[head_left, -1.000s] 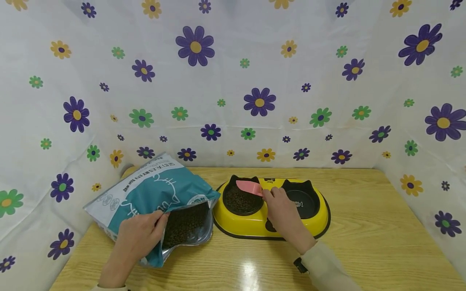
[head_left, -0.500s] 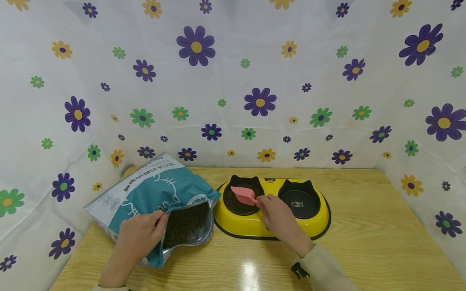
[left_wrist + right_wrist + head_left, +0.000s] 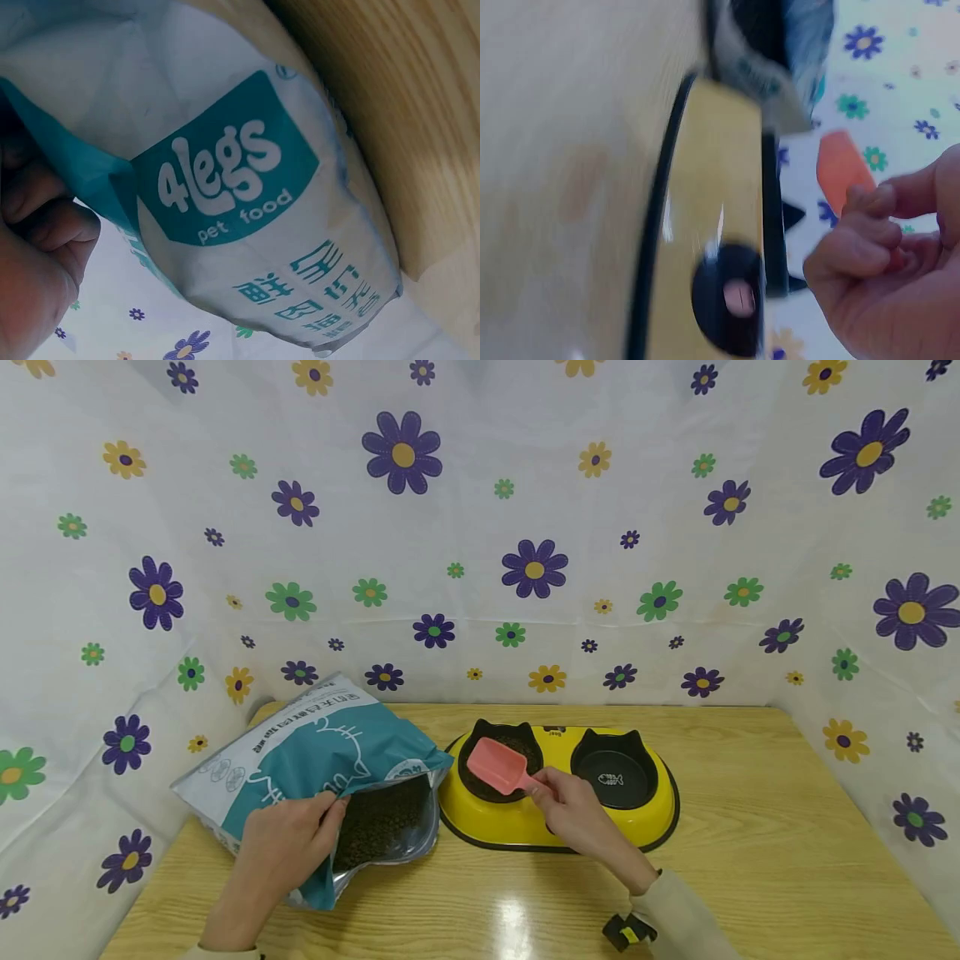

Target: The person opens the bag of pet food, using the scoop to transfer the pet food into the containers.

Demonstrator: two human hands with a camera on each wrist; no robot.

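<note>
My left hand (image 3: 281,852) pinches the upper edge of the open mouth of a teal and white pet food bag (image 3: 307,752), which lies on its side. Dark brown kibble (image 3: 382,818) shows inside. In the right hand (image 3: 577,810) is the handle of a pink scoop (image 3: 498,766), held above the left bowl (image 3: 468,797) of a yellow double feeder (image 3: 480,827). The scoop's hollow faces up and looks bare. Kibble lies in that left bowl, partly hidden by the scoop. The right wrist view shows the fingers curled around the scoop's handle.
The feeder's right black bowl (image 3: 615,777) has a fish-bone print on its bottom. Bag and feeder stand close together on a wooden table (image 3: 780,843). A white flowered cloth (image 3: 660,485) encloses the back and sides.
The right hand has turned the pink scoop from tipped over to hollow side up, drawing it slightly left and nearer over the left bowl. The left hand and bag stay in place.
</note>
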